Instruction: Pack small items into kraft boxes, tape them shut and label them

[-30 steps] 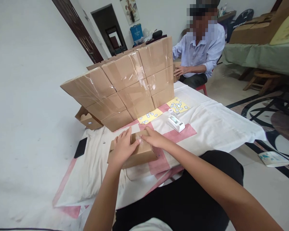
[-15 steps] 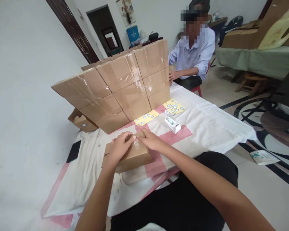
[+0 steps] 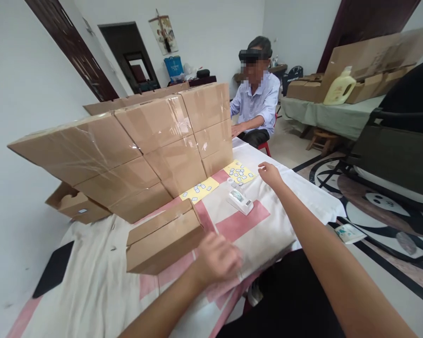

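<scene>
A closed cardboard box [image 3: 165,244] lies on the cloth in front of me, with clear tape along its top seam. My left hand [image 3: 220,257] is just right of the box, apart from it and smeared by motion, so its fingers cannot be made out. My right hand [image 3: 270,174] hovers over the white cloth, fingers loosely bent and a little apart, with nothing visible in them. Nearest to it is a yellow sheet [image 3: 240,172] with small blue-edged labels. A white tape dispenser [image 3: 240,201] with a roll stands between the hands. A second yellow sheet [image 3: 199,189] carries more such labels.
A wall of taped cardboard boxes [image 3: 172,145] stands behind the box. An open carton [image 3: 81,206] is at the left, with a black flat pad [image 3: 53,270] nearer. Across the table sits a person [image 3: 255,103]. A yellow jug [image 3: 340,87] stands on another table.
Both hands have left the box top. My right hand has moved right, past the tape dispenser; my left has come off to the box's right side. The camera view has shifted.
</scene>
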`<control>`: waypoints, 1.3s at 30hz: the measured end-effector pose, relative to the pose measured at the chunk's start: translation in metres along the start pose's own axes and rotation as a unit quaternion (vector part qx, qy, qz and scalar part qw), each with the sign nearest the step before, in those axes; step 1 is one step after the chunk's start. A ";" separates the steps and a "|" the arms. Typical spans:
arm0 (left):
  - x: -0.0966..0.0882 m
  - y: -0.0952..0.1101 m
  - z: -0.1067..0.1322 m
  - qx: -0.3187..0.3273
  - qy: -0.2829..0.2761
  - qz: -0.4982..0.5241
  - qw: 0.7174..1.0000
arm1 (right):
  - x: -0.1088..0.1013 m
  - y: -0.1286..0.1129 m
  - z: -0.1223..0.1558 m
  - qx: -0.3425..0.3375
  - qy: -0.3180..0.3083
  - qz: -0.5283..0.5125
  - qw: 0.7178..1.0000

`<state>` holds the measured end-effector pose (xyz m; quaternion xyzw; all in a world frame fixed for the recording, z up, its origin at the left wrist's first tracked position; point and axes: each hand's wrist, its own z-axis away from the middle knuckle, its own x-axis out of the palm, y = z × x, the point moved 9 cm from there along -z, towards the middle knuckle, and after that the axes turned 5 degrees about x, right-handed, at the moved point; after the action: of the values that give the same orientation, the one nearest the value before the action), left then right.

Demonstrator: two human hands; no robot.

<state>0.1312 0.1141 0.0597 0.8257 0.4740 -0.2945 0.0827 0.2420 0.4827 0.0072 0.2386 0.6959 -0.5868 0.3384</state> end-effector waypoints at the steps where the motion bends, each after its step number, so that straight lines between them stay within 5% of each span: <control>1: 0.024 0.022 0.006 0.056 -0.017 0.058 0.997 | 0.007 0.002 -0.007 -0.011 -0.001 0.020 1.000; 4: 0.078 0.035 0.027 0.044 -0.050 0.120 0.991 | 0.037 -0.002 -0.028 -0.052 -0.025 0.067 0.996; 6: 0.096 0.024 0.039 0.000 -0.067 0.132 0.989 | 0.058 -0.009 -0.041 -0.080 -0.042 0.081 0.993; 10: 0.093 -0.003 0.050 -0.095 -0.052 0.171 0.979 | 0.096 -0.024 -0.062 -0.129 -0.051 0.117 0.984; 14: 0.088 -0.007 0.049 -0.109 -0.046 0.184 0.976 | 0.118 -0.032 -0.072 -0.161 -0.010 0.161 0.974; 19: 0.090 -0.011 0.050 -0.122 -0.054 0.168 0.977 | 0.124 -0.032 -0.084 -0.184 -0.016 0.162 0.969; 27: 0.097 -0.011 0.052 -0.125 -0.072 0.182 0.973 | 0.130 -0.018 -0.083 -0.206 -0.122 0.109 0.965; 39: 0.102 -0.012 0.051 -0.136 -0.100 0.156 0.973 | 0.090 -0.015 -0.074 -0.162 -0.053 0.011 0.985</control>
<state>0.1394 0.1744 -0.0376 0.8368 0.3642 -0.2917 0.2866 0.1577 0.5460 -0.0447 0.1565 0.7599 -0.4747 0.4155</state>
